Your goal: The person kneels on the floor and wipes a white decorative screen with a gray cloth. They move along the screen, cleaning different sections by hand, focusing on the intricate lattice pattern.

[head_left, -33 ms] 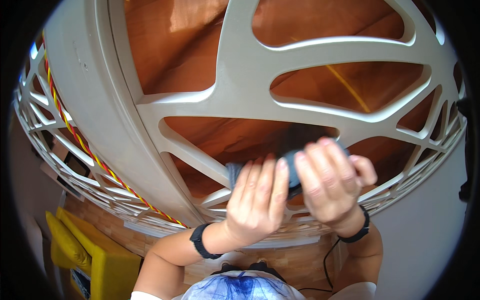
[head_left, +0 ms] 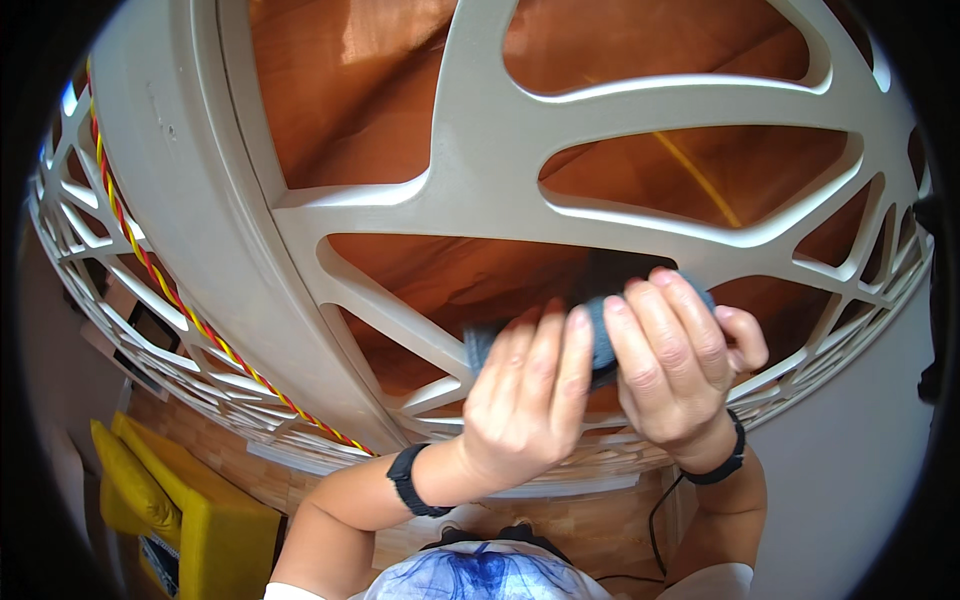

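Note:
My left hand (head_left: 525,395) and my right hand (head_left: 672,365) are side by side, each with its fingers curled over a dark blue-grey strip, cloth-like or sandpaper-like (head_left: 603,335). Its left end, beyond my left fingers, is blurred. Most of the strip is hidden under my hands, so its exact kind cannot be told. It lies against a lower strut of a large white openwork panel (head_left: 480,180), in front of one of the rounded openings. My right thumb sticks out to the right.
Orange-brown sheeting (head_left: 350,110) shows through the openings. A smooth white upright post (head_left: 200,200) borders the panel on the left, with a red-and-yellow twisted cord (head_left: 160,285) beyond it. A yellow armchair (head_left: 225,525) stands on the wooden floor (head_left: 420,550). A black cable (head_left: 652,530) hangs at lower right.
Both hands have shifted slightly to the right, with the blue-grey strip between them. The panel and the surroundings stay put.

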Tool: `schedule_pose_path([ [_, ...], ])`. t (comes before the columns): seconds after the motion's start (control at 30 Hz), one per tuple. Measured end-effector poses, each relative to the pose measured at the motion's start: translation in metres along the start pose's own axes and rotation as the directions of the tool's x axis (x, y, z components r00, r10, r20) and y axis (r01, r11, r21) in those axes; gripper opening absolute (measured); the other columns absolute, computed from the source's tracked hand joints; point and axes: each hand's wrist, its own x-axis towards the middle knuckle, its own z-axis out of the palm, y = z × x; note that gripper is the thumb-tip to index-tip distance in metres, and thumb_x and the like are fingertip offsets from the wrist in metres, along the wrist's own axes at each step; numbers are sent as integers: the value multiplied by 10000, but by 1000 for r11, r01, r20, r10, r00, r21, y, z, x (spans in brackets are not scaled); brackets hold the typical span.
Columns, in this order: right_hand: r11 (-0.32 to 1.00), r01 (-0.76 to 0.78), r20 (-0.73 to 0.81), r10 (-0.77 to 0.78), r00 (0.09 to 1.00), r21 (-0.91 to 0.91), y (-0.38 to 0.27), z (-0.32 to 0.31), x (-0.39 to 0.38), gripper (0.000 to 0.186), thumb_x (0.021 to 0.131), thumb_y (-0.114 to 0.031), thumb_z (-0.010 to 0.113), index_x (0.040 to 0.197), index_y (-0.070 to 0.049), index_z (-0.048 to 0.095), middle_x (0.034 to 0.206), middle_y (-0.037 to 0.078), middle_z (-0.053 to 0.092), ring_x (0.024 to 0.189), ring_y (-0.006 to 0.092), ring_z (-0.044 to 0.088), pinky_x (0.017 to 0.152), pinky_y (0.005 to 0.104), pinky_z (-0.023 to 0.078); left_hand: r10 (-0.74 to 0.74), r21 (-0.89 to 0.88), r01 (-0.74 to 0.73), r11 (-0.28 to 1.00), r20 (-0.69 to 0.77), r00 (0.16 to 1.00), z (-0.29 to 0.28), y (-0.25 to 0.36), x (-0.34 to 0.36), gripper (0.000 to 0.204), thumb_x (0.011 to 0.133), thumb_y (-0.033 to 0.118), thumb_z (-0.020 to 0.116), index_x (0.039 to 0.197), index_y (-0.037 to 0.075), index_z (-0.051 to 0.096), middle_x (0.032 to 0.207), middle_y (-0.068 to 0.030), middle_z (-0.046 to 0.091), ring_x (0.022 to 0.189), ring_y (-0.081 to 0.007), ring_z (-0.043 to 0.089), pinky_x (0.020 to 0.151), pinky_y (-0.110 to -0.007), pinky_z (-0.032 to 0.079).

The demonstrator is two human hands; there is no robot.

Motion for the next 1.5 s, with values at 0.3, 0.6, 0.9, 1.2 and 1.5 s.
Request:
schedule_pose_path([
  [0.3, 979, 7, -85, 10, 996, 206, -24, 19, -9, 173, 860, -101, 620, 1012, -90, 701, 1013, 44, 684, 1021, 185, 632, 904, 325, 333, 51, -49, -50, 998, 27, 998, -15, -14, -11, 329, 822, -7, 602, 1124, -137, 601, 1067, -272, 635, 919, -349, 673, 771, -406, 579],
  [0.6, 900, -23, -117, 82, 990, 434, -67, 31, -41, 204, 859, -50, 594, 1035, -55, 696, 1054, 55, 681, 991, 185, 608, 891, 337, 338, 54, 47, -54, 997, -5, 999, -43, -31, -65, 279, 813, 69, 660, 1087, 15, 670, 1070, -128, 661, 977, -273, 652, 820, -341, 541],
  [0.9, 848, -101, -44, 145, 989, 521, -125, 55, -67, 244, 789, -87, 650, 1020, -40, 715, 1015, 71, 676, 915, 199, 623, 774, 344, 408, -286, -106, 301, 948, 133, 949, -26, -35, -114, 479, 794, -31, 604, 1259, -70, 491, 1191, -270, 580, 1020, -403, 623, 887, -470, 512],
  [1.2, 668, -362, 110, 388, 915, 650, -150, 71, -83, 285, 708, 95, 661, 981, 13, 645, 895, 168, 614, 748, 342, 607, 658, 430, 492, -263, -122, 275, 954, 106, 959, -29, -39, -117, 446, 743, -72, 584, 1189, -100, 577, 1152, -270, 610, 1040, -415, 632, 922, -491, 518],
  [1.5, 429, -448, 259, 430, 865, 784, -182, 72, -82, 415, 669, 121, 654, 1061, 18, 562, 866, 199, 590, 742, 383, 598, 674, 442, 495, -252, -87, 265, 960, 134, 958, -38, -46, -124, 499, 706, -2, 652, 1196, -73, 588, 1166, -243, 618, 1017, -374, 646, 874, -417, 529],
])
